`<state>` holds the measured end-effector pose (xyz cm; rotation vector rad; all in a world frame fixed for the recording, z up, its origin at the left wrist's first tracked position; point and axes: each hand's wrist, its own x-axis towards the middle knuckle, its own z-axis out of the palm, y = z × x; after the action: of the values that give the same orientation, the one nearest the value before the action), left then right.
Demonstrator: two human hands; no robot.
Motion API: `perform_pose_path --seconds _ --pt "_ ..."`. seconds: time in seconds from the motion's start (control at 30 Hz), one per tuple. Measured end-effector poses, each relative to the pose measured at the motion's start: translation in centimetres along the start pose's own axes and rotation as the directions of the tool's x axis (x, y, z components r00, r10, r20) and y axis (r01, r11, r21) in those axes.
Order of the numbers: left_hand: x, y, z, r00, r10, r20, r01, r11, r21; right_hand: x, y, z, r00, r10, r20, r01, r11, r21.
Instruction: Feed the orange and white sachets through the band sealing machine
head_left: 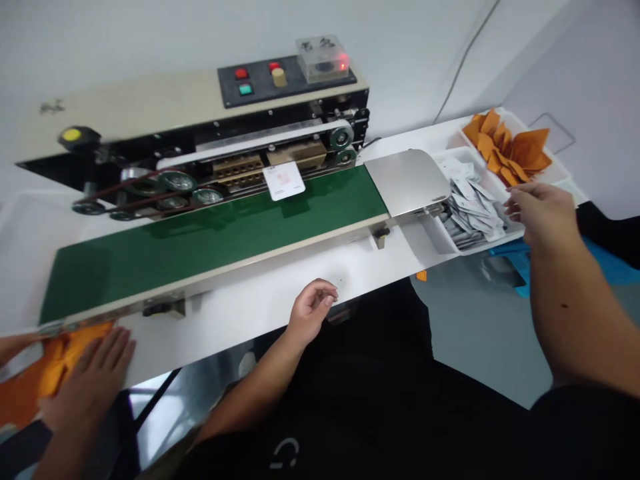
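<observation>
My left hand [314, 308] hovers over the front edge of the white table, fingers loosely curled, thumb apart from them, nothing held. At the right, my right hand [543, 212] is above the near side of the white bins, its fingers loosely bent and apart; I see nothing in them. Nearest to it are a bin of small white packets [473, 207] and a bin of folded orange pouches [510, 150]. On the green conveyor belt [215, 247] of the band sealing machine [165, 113], a white square packet [284, 181] stands against the sealing band.
A metal plate [407, 180] extends the belt's right end. At lower left, another person's hands [90, 380] press on orange pouches [75, 350] beside the belt. A small orange piece [421, 275] lies below the table edge. A blue object [520, 267] is under my right arm.
</observation>
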<state>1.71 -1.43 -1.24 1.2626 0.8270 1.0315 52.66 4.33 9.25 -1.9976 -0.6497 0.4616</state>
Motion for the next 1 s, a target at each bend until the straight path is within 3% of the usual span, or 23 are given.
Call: perform_pose_path --seconds 0.07,0.17,0.3,0.37,0.43,0.53,0.67,0.8,1.0 --pt "0.0 0.0 0.3 1.0 -0.002 0.008 0.002 1.0 0.018 1.3 1.7 -0.9 0.998 -0.02 0.052 0.031 0.975 -0.222" --pt "-0.1 0.2 0.8 1.0 0.003 0.013 -0.003 0.999 0.034 2.6 3.3 -1.2 0.964 -0.155 0.216 0.239 0.861 -0.448" --pt "-0.1 0.4 1.4 1.0 -0.007 0.005 0.007 0.999 0.049 3.2 3.9 -0.4 0.791 -0.311 0.526 0.577 0.664 -0.475" --pt "-0.2 0.4 1.6 1.0 -0.004 0.008 0.003 0.998 0.055 3.1 3.8 0.3 0.723 -0.292 0.626 0.653 0.584 -0.482" --pt "-0.3 0.5 1.8 1.0 0.001 0.017 -0.002 0.998 0.06 3.0 3.8 1.1 0.697 -0.242 0.675 0.671 0.551 -0.495" --pt "-0.4 0.5 2.1 1.0 0.0 0.027 -0.002 0.997 0.072 2.9 3.8 2.0 0.697 -0.186 0.693 0.657 0.553 -0.512" --pt "-0.5 0.8 2.2 1.0 -0.001 0.026 -0.001 0.996 0.085 3.0 3.5 2.5 0.73 -0.216 0.648 0.614 0.622 -0.485" --pt "-0.6 0.9 2.1 1.0 -0.005 0.011 0.004 0.995 0.096 3.3 2.8 1.9 0.695 -0.288 0.659 0.671 0.59 -0.449" --pt "-0.6 0.8 2.1 0.999 -0.036 -0.014 0.037 0.993 0.108 2.5 2.4 1.7 0.792 -0.314 0.524 0.6 0.559 -0.572"
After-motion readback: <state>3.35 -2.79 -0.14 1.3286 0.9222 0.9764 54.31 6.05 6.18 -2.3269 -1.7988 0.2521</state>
